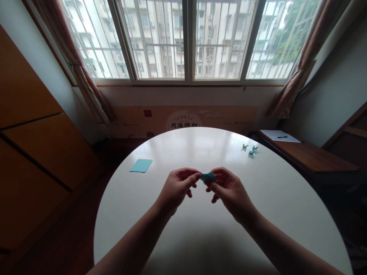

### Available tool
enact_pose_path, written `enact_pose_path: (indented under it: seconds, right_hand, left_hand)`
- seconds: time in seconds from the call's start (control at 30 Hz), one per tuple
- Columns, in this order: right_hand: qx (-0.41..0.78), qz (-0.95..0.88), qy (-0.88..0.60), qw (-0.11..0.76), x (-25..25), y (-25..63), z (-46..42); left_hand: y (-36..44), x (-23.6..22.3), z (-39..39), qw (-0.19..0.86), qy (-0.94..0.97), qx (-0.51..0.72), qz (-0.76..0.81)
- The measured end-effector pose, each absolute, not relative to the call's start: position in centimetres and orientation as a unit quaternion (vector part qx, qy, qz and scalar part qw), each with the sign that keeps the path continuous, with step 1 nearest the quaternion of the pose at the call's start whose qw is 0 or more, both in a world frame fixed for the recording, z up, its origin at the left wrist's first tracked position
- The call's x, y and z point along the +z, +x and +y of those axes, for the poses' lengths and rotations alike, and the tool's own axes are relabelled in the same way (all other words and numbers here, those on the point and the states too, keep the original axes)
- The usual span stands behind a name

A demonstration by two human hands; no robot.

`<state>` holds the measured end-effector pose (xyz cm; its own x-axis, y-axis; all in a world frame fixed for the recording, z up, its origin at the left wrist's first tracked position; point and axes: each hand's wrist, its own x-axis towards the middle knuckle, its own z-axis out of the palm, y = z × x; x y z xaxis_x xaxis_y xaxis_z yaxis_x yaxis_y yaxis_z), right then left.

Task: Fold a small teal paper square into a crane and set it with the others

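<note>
Over the middle of a round white table (177, 236), both of my hands meet on a small folded piece of teal paper (208, 177). My left hand (177, 187) pinches its left end between thumb and forefinger. My right hand (229, 189) grips its right side with curled fingers. The paper is held a little above the tabletop. A flat light-blue sheet of paper (141, 165) lies on the table to the left, apart from my hands.
Three small folded paper figures (250, 149) stand at the table's far right. A dark wooden side desk (309, 154) with a white sheet and pen (280, 136) sits to the right. Orange cabinets (34, 145) line the left; a wide window is ahead.
</note>
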<state>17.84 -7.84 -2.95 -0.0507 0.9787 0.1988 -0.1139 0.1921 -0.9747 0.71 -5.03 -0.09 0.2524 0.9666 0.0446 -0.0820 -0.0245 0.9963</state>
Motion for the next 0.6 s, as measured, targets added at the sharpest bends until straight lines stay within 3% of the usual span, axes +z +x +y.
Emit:
enact_pose_path:
  seconds: [0.17,0.37,0.6]
  right_hand:
    - [0.374,-0.564,-0.386,0.626,-3.03,18.29,-7.5]
    - [0.226,-0.659,-0.38,0.608,-3.31,18.68,-7.55]
    - [0.304,-0.663,-0.367,0.578,-3.35,18.59,-7.73]
  left_hand:
    - [0.51,-0.16,-5.16,0.621,0.512,0.432,0.408]
    - [0.64,0.02,-5.52,0.674,0.515,0.357,0.392]
    - [0.68,0.55,-5.55,0.639,0.498,0.387,0.441]
